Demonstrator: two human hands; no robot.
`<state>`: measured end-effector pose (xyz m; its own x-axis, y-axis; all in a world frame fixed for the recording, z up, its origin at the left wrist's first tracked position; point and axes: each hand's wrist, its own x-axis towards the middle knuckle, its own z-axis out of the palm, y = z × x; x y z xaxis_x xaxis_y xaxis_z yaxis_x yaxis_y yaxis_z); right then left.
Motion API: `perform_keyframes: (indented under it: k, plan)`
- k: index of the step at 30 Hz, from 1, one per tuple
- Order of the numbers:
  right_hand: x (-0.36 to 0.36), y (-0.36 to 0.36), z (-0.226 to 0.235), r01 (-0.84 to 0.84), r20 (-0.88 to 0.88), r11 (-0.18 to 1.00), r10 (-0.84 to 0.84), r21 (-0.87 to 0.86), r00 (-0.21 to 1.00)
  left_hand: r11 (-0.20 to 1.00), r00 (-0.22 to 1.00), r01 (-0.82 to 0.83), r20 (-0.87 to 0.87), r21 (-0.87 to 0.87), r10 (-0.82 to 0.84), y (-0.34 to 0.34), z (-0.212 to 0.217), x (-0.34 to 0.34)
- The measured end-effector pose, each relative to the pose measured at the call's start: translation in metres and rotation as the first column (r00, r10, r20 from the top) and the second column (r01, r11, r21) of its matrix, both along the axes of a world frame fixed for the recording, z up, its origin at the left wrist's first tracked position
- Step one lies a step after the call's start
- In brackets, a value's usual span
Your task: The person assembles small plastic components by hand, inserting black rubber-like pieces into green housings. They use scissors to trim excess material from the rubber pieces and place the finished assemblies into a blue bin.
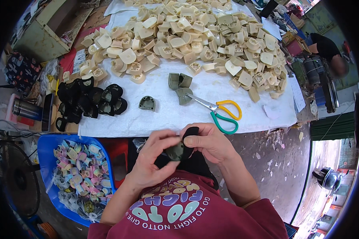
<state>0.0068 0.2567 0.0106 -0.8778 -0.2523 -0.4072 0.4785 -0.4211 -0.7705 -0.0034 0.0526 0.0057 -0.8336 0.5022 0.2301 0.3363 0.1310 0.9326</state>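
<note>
In front of my chest, both hands hold an olive-green shoe heel point(177, 151) with a black cover point(190, 135) partly around it. My left hand point(154, 156) curls around the heel's left side, fingers above and thumb below. On the other side my right hand point(208, 142) pinches the black cover between thumb and fingers. Scissors point(216, 106) with one orange and one green handle lie on the white cloth, blades toward a small group of olive heels point(181, 84). Left of these sits a single olive heel point(147, 103), its hollow face up.
Cream heels point(183, 36) are heaped across the back of the white-covered table point(127, 115). Black-covered heels point(85, 99) are piled at the left, beside a metal flask point(27, 109). A blue tub point(48, 159) of pastel pieces stands below. Another person point(327, 49) is at far right.
</note>
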Motion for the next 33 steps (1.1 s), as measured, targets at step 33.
perform_keyframes:
  k: [33]
  plan:
    - [-0.004, 0.099, -0.019, 0.344, -0.274, -0.073, 0.463, 0.936, 0.843, 0.916, 0.733, -0.024, 0.630, 0.400, -0.256, 0.014, -0.028, 0.007]
